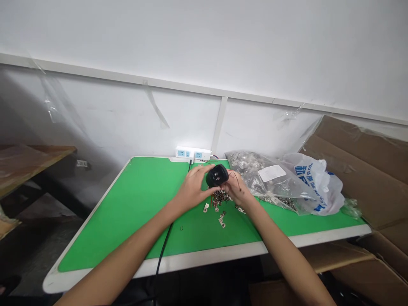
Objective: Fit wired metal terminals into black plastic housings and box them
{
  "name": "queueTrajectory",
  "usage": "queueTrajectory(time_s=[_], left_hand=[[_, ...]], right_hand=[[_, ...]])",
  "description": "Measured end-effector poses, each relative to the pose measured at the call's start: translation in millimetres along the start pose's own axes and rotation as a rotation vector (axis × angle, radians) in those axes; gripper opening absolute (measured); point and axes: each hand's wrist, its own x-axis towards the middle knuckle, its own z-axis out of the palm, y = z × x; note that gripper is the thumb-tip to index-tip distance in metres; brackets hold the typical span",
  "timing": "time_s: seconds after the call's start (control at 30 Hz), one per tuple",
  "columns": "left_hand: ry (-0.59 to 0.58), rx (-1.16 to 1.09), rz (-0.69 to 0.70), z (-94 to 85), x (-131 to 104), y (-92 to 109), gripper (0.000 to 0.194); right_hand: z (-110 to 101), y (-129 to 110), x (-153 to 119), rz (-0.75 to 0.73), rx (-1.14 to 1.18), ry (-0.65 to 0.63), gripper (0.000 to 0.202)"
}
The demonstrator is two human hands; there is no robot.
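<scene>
A black rounded housing (216, 175) is held above the green table top (127, 212). My left hand (194, 187) wraps round its left side, thumb underneath and fingers at the top. On its right side, my right hand (235, 187) is closed near the housing's lower right edge, with thin dark wires showing by the fingers; exactly what it pinches is too small to tell. Below the hands lies a pile of small metal parts (219, 198). Several light-coloured pieces with round metal ends (222, 220) are scattered in front of the pile.
A white power strip (193, 153) stands at the back edge, with a black cable (164, 246) running over the front edge. Clear bags of metal parts (255, 170) and a white plastic bag (314, 182) lie on the right. Cardboard (366, 170) leans beyond them; a wooden table (32, 163) is far left.
</scene>
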Motion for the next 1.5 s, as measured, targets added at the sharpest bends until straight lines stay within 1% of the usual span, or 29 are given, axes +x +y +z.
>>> queueTrajectory(time_s=[0.1,0.2,0.33,0.43,0.63,0.77,0.97,1.17,1.3,1.4,1.5], left_hand=[[-0.032,-0.061,0.006,-2.8,2.8,-1.7,0.069],[-0.015,-0.089,-0.003,-1.9,3.1,-4.0,0.066],[0.000,-0.080,0.003,1.3,0.3,-7.0,0.062],[-0.014,-0.053,0.010,3.5,-3.0,-10.7,0.060],[-0.030,-0.004,-0.017,7.0,-7.4,-15.7,0.061],[-0.043,0.005,-0.035,8.3,-8.9,-14.8,0.062],[-0.052,0.004,-0.113,10.6,-12.8,-12.1,0.060],[-0.071,0.020,-0.142,9.9,-15.6,-8.3,0.060],[-0.066,0.031,-0.139,10.6,-16.3,-9.8,0.060],[-0.068,0.019,-0.134,12.9,-14.2,-12.6,0.063],[-0.044,-0.016,-0.105,15.1,-10.6,-13.8,0.064]], right_hand=[[-2.1,0.3,1.6,0.030,0.021,0.006,0.046],[-3.2,-2.5,2.6,0.044,-0.018,0.015,0.046],[-5.1,-2.8,3.2,0.002,-0.101,0.009,0.044],[-4.9,0.8,2.8,-0.020,-0.162,0.030,0.045],[0.9,8.9,1.6,-0.029,-0.140,0.107,0.047],[4.0,12.6,1.0,-0.048,-0.090,0.124,0.049],[7.0,18.5,-0.4,-0.083,-0.117,0.158,0.045],[9.2,22.3,-1.8,-0.063,-0.096,0.143,0.045],[9.2,23.4,-0.7,-0.054,-0.083,0.140,0.048],[7.6,21.0,1.5,-0.036,-0.087,0.134,0.049],[7.3,16.2,2.5,-0.063,-0.143,0.141,0.048]])
